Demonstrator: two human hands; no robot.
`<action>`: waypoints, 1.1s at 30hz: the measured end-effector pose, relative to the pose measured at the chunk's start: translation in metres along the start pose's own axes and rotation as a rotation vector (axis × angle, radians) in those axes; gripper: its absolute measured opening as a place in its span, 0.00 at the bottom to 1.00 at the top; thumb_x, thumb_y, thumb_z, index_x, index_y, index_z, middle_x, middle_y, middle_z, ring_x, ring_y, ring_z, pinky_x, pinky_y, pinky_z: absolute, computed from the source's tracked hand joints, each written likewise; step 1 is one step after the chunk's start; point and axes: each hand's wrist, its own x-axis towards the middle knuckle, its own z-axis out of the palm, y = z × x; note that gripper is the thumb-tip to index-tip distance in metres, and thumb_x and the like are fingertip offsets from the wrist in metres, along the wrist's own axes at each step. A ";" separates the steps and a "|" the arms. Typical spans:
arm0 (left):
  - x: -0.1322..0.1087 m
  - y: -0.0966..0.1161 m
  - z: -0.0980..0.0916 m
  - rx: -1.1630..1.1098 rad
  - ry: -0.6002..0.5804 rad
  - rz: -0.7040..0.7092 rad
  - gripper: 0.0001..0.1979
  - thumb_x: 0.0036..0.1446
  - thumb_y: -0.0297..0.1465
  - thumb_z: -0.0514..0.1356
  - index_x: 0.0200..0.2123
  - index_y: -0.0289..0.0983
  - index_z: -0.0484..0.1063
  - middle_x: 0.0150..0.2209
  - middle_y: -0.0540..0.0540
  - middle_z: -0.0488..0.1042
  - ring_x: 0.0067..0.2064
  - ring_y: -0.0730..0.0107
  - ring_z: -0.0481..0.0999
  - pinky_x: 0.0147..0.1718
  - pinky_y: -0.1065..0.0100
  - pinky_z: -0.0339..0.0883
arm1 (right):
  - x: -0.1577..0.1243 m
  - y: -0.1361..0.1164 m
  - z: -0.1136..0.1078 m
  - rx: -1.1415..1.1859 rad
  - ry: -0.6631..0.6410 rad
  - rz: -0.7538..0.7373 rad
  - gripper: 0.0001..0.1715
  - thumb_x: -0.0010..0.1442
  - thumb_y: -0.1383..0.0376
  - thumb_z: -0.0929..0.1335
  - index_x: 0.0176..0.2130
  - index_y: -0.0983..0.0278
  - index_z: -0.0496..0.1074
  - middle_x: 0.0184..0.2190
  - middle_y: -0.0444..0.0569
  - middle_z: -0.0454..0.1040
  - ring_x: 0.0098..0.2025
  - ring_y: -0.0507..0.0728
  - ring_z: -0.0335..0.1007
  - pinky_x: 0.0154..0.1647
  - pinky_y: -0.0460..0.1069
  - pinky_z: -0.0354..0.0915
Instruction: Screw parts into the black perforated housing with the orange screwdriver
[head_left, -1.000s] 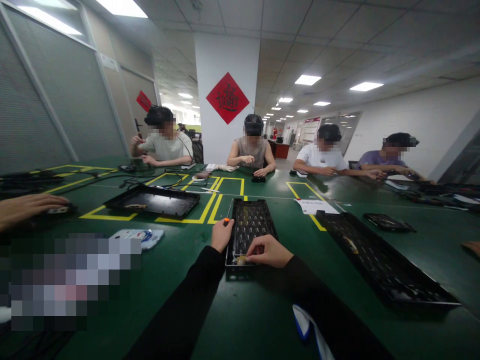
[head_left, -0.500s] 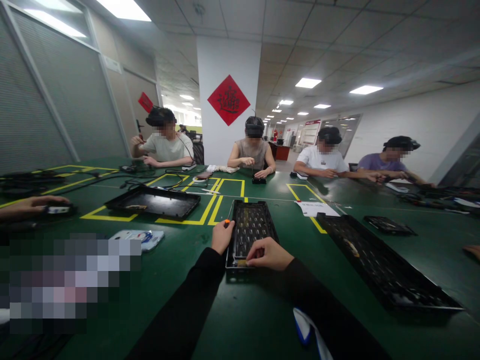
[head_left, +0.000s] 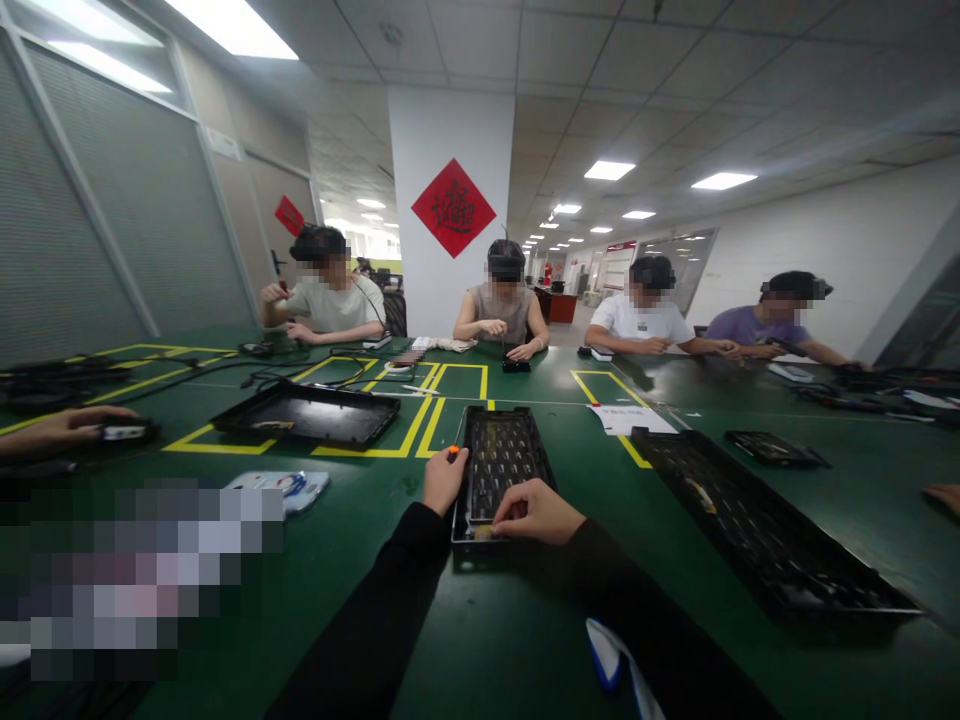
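Note:
In front of me on the green table lies a black plastic housing, a shallow tray with rows of small slots and shiny pieces inside. My left hand is closed at its left edge around a screwdriver with an orange handle; the thin shaft points away from me. At the near end of the housing, my right hand is closed, thumb and fingertips pinched over a small amber-coloured piece. Whether the fingers grip that piece or only touch it cannot be seen.
A long black housing lies to the right, with a smaller black part beyond. Another black tray sits at the far left. A blue-and-white object is near me. A co-worker's hand rests at left; several people sit opposite.
Both hands keep almost the same pose at the housing. The whole view has shifted slightly.

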 end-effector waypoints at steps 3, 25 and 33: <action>0.001 -0.002 0.000 0.016 -0.005 0.005 0.17 0.48 0.41 0.52 0.17 0.35 0.63 0.17 0.49 0.66 0.23 0.73 0.62 0.24 0.72 0.51 | 0.000 0.000 0.000 -0.009 -0.009 -0.009 0.20 0.46 0.54 0.69 0.30 0.68 0.76 0.20 0.45 0.68 0.21 0.47 0.55 0.20 0.42 0.51; 0.003 -0.005 0.002 0.065 -0.021 0.033 0.15 0.49 0.39 0.52 0.19 0.35 0.63 0.20 0.50 0.66 0.24 0.74 0.62 0.26 0.72 0.52 | 0.000 -0.001 -0.002 -0.048 -0.025 -0.041 0.20 0.47 0.54 0.69 0.31 0.68 0.76 0.22 0.46 0.71 0.21 0.47 0.56 0.21 0.43 0.52; 0.007 -0.013 0.005 0.090 -0.010 0.041 0.15 0.49 0.40 0.52 0.20 0.34 0.65 0.21 0.49 0.67 0.25 0.73 0.62 0.26 0.72 0.52 | 0.000 -0.004 -0.001 -0.081 -0.024 -0.056 0.17 0.48 0.57 0.68 0.31 0.69 0.76 0.23 0.47 0.72 0.22 0.48 0.59 0.22 0.43 0.54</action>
